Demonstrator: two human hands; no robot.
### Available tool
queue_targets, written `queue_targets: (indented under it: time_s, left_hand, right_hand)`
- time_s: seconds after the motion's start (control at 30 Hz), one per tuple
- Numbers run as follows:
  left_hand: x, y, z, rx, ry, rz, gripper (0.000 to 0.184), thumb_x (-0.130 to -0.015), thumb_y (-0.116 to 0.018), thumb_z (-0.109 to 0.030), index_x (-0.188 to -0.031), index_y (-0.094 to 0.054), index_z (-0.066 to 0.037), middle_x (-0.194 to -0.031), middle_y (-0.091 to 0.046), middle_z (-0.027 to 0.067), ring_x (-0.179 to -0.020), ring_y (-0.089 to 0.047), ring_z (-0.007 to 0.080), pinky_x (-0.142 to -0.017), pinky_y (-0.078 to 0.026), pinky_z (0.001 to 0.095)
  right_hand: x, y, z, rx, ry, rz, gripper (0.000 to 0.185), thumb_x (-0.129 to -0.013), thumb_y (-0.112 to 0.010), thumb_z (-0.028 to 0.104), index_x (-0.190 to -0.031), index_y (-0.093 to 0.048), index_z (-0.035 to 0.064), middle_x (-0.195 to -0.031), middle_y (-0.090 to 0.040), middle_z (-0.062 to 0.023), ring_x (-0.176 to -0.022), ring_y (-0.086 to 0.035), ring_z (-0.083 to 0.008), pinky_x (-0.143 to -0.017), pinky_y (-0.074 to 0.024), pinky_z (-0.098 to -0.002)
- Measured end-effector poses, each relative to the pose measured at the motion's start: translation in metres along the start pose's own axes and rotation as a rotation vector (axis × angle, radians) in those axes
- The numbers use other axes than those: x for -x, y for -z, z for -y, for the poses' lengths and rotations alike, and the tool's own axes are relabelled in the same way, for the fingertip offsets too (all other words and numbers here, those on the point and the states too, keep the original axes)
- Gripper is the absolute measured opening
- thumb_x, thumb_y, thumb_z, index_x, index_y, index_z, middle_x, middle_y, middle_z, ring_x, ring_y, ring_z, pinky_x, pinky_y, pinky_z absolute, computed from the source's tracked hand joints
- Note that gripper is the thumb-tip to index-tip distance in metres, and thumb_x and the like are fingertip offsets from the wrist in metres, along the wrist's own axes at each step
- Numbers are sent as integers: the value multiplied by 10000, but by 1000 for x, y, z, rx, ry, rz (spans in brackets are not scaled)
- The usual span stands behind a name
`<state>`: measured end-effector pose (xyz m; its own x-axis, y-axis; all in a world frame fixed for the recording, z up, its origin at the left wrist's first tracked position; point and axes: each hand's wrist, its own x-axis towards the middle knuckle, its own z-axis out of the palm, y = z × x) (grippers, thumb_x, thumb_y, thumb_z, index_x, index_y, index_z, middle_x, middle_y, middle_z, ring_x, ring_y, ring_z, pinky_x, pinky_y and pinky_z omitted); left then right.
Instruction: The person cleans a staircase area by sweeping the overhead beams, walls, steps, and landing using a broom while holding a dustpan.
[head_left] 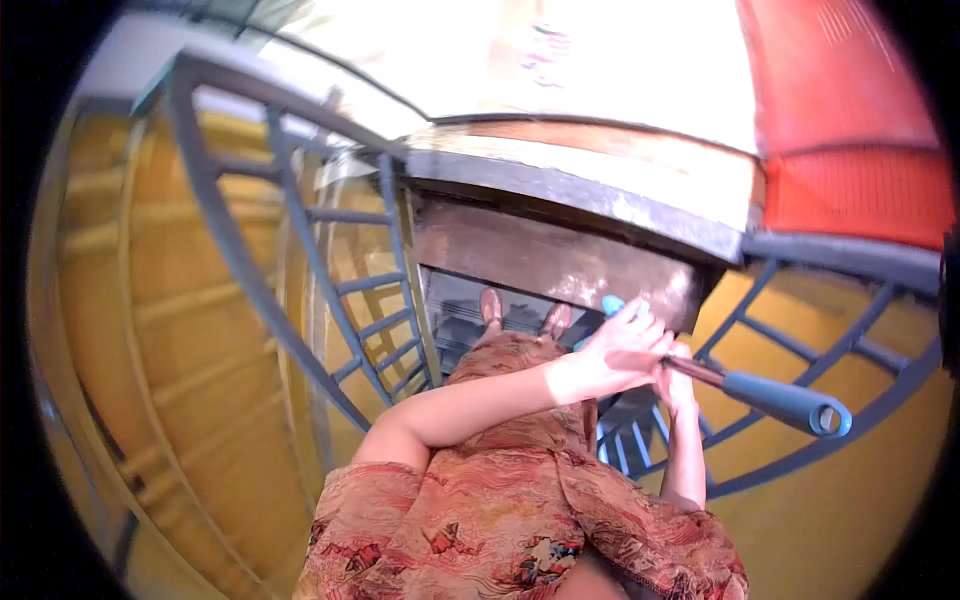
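Note:
A tool with a blue handle (790,402) and a metal shaft slants down to the right from where my two hands meet. My right hand (678,378) is closed around the shaft, partly hidden behind it. Beside it, my left hand (622,352) has bent fingers drawn together near the shaft's inner end. A small light-blue thing (612,305) shows at its fingertips, too blurred to identify. Both hands are above the right end of a brown ledge (560,250).
Blue-grey metal railings (235,215) curve on the left, with more railings (815,350) on the right. Below the ledge, two shoes (491,307) stand on a dark slatted step (455,318). A white surface (600,185) and a red panel (850,195) lie ahead.

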<state>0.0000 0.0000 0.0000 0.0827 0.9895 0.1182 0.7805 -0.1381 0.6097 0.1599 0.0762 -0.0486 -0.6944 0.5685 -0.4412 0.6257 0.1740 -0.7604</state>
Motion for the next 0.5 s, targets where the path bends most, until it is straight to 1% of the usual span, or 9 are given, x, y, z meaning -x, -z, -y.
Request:
queue_targets:
  time_s: [0.07, 0.1, 0.17, 0.2, 0.3, 0.33, 0.37, 0.43, 0.5]
  left_hand:
    - [-13, -38, -7, -86, 27, -85, 298, -656, -652, -344, -726, -535, -79, -700, -535, 47, -757, -533, 206, -704, -396, 327]
    - [11, 25, 30, -150, 17, 9, 276, -673, -645, -292, -760, -546, -50, -656, -559, 84, -672, -571, 232, -616, -440, 348]
    - [37, 41, 23, -18, 89, 112, 257, -695, -636, -241, -773, -543, -15, -601, -568, 119, -590, -593, 271, -532, -457, 380]
    - [54, 64, 19, 103, 54, 116, 269, -709, -631, -210, -801, -526, 20, -612, -582, 152, -586, -603, 314, -532, -469, 404]
    - [97, 97, 27, 196, 127, 27, 288, -726, -624, -204, -850, -497, 23, -664, -585, 181, -648, -600, 355, -561, -468, 428]
    - [109, 104, 29, 210, 190, -8, 231, -735, -609, -184, -822, -512, 7, -683, -586, 190, -675, -606, 355, -581, -470, 442]
    - [121, 110, 30, 212, 201, -51, 231, -735, -609, -184, -822, -512, 7, -683, -586, 190, -675, -606, 355, -581, -470, 442]
    - [140, 124, 33, 112, 290, -71, 172, -743, -590, -162, -796, -533, -8, -679, -588, 187, -670, -606, 356, -587, -477, 441]
    - [161, 133, 35, 128, 333, -166, 123, -736, -583, -144, -773, -552, -30, -648, -588, 168, -648, -610, 347, -568, -482, 428]
  right_hand:
    - [-1, 22, -20, 92, 61, 138, 180, -747, -581, 167, -769, -582, -11, -710, -593, -178, -654, -584, -266, -570, -449, -387]
    - [-42, -15, 37, 414, 245, 109, 189, -745, -574, 182, -775, -588, -4, -743, -597, -200, -680, -591, -310, -578, -451, -392]
    - [-26, -33, 51, 484, 310, 196, 196, -734, -580, 197, -780, -597, 7, -784, -599, -213, -713, -582, -361, -586, -453, -408]
    - [-20, -36, 66, 517, 282, 371, 203, -732, -576, 201, -790, -603, 9, -782, -598, -217, -728, -571, -391, -598, -454, -425]
    - [-19, -51, 134, 501, 414, 378, 160, -740, -573, 138, -786, -589, -14, -697, -581, -229, -711, -573, -406, -594, -454, -429]
    - [-21, -58, 153, 573, 255, 435, 173, -748, -587, 138, -798, -576, -28, -762, -580, -243, -741, -564, -412, -597, -456, -406]
    - [-34, -64, 137, 737, 246, 534, 212, -760, -591, 140, -886, -565, -28, -834, -590, -221, -782, -594, -342, -634, -464, -358]
    - [-32, -65, 201, 228, 337, 592, 288, -779, -589, 132, -1016, -537, -23, -901, -598, -175, -811, -603, -240, -683, -467, -321]
    - [-40, -65, 214, 230, 352, 574, 346, -856, -541, 177, -1135, -494, -21, -904, -597, -134, -773, -590, -188, -680, -478, -297]
